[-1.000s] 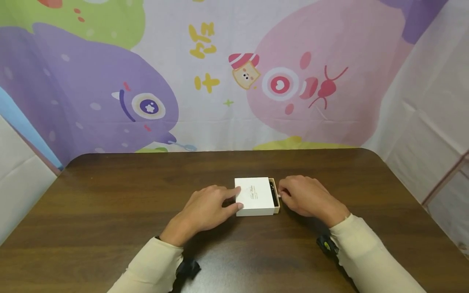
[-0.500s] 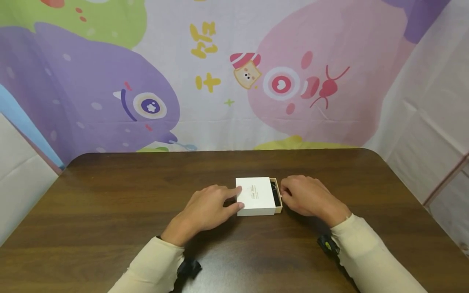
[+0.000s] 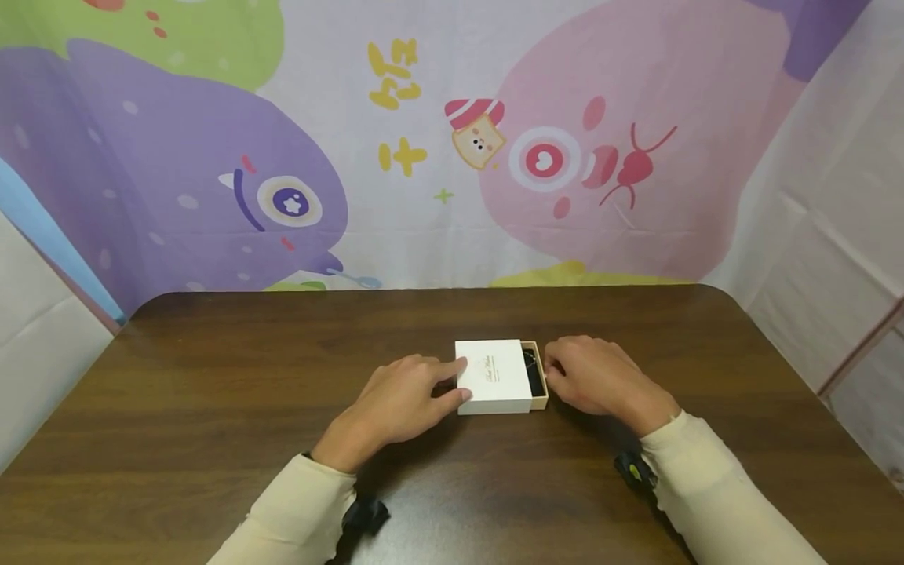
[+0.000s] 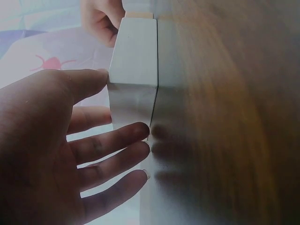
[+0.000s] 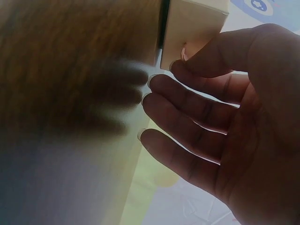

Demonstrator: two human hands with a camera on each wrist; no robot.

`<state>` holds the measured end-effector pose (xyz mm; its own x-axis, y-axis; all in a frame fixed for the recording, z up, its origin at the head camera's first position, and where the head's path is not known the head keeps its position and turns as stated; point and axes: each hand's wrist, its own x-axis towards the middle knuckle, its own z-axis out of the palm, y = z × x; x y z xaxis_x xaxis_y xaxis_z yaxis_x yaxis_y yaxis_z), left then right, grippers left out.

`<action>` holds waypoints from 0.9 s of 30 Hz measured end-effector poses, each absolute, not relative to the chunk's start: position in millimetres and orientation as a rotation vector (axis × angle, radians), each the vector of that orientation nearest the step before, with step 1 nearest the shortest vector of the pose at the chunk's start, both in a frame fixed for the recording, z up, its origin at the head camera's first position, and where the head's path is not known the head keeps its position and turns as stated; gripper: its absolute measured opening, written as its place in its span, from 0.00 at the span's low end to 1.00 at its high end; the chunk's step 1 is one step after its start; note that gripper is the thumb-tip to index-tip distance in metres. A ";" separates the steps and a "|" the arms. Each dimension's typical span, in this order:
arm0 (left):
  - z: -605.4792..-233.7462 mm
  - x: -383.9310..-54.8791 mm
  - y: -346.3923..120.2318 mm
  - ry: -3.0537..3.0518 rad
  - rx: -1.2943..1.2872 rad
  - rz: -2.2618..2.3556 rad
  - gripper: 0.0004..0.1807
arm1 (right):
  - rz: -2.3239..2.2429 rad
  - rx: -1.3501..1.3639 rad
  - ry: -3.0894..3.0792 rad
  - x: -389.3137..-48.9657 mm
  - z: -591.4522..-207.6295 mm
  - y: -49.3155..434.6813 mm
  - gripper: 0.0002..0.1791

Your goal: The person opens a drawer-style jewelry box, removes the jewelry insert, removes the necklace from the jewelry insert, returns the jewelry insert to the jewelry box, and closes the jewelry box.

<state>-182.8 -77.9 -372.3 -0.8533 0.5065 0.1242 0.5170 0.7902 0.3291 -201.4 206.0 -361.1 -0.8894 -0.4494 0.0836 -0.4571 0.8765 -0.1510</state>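
Observation:
On the table lies a small white slide-out gift box; its white sleeve (image 3: 494, 380) has gold lettering on top. A beige inner tray (image 3: 540, 403) sticks out partway at the right end, showing a black insert (image 3: 535, 383) with something thin and shiny on it. My left hand (image 3: 399, 400) presses thumb and index fingertips at the sleeve's left end, other fingers extended. With thumb and index finger, my right hand (image 3: 593, 377) pinches a small ribbon pull tab (image 5: 183, 50) on the tray's end. The right hand's other fingers stay spread over the table.
The brown wooden table (image 3: 247, 353) has rounded far corners. Behind it hangs a cloth backdrop (image 3: 424, 235) with cartoon animals. Black bands with small devices sit on both wrists, below the cream sleeves.
The inner tray has slid further right out of the sleeve, the right hand moving right with its tab. The left hand keeps its place on the sleeve.

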 end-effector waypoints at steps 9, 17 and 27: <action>-371.6 -181.9 -77.8 -2.938 -0.844 -0.564 0.29 | 0.263 0.705 -3.020 -202.5 -361.3 206.0 0.12; -371.1 -183.0 -77.6 -2.935 -0.854 -0.570 0.29 | 0.275 0.703 -3.027 -203.1 -361.5 208.9 0.11; -371.0 -182.5 -77.9 -2.934 -0.855 -0.572 0.29 | 0.274 0.697 -3.023 -204.9 -361.5 211.6 0.10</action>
